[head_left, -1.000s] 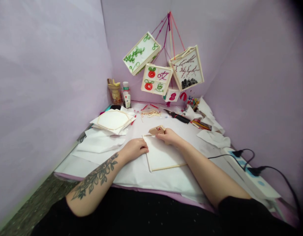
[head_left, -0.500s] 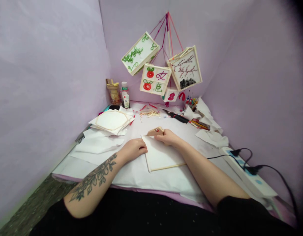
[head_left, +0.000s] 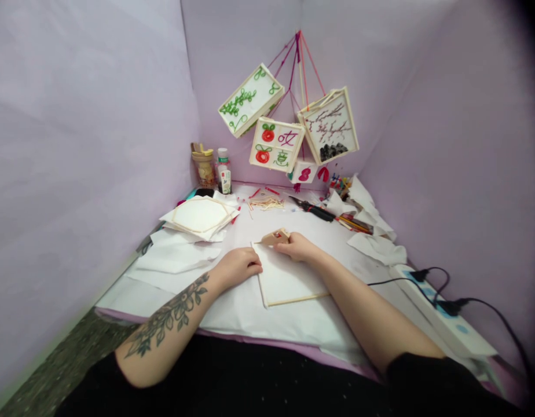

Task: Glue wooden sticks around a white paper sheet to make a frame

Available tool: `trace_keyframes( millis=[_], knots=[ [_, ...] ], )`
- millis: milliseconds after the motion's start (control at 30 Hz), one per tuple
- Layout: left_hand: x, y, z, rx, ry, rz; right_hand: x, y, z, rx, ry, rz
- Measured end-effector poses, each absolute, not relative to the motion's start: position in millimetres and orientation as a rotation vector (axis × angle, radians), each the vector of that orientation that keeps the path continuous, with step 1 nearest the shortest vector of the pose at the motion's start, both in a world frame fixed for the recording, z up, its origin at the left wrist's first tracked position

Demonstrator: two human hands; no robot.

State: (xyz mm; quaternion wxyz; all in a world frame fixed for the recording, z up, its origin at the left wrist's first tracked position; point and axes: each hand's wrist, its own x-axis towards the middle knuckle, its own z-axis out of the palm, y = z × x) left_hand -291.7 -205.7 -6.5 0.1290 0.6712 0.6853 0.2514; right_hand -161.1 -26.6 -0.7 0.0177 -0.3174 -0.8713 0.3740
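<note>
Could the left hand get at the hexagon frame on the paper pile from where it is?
Probably yes. The left hand rests on the left edge of the square frame, and the hexagon frame lies uncovered on the paper pile just beyond it, with nothing standing between them.

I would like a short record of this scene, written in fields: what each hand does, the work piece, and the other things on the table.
left hand: rests on the left edge of the square frame, fingers curled
right hand: grips a tan glue gun, its tip at the frame's far left corner
square frame: flat on white paper, thin wooden sticks along its edges
hexagonal frame: on a paper stack, left
back of table: bottles, loose sticks
above: hanging decorated panels
right: power strip with black plugs
</note>
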Motion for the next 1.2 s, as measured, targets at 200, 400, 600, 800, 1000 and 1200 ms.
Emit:
trace_keyframes(
  millis=[200,400,600,800,1000,1200],
  knots=[
    [-292,-205,-7,1.953,1.990,0.736,-159,-20,-3,-0.996,-2.688,1.220],
    [-293,-206,-9,1.959,1.998,0.715,-155,-16,-2,-1.029,-2.665,1.251],
    [-292,-205,-7,1.955,1.999,0.707,-155,-15,-2,-0.999,-2.658,1.253],
    [-293,-205,-9,1.958,1.995,0.714,-152,-13,-3,-1.000,-2.645,1.280],
    [-293,-205,-9,1.953,1.997,0.723,-150,-13,-1,-1.045,-2.664,1.243],
    [-293,-205,-9,1.961,1.993,0.719,-151,-11,-2,-1.063,-2.636,1.241]
  ],
)
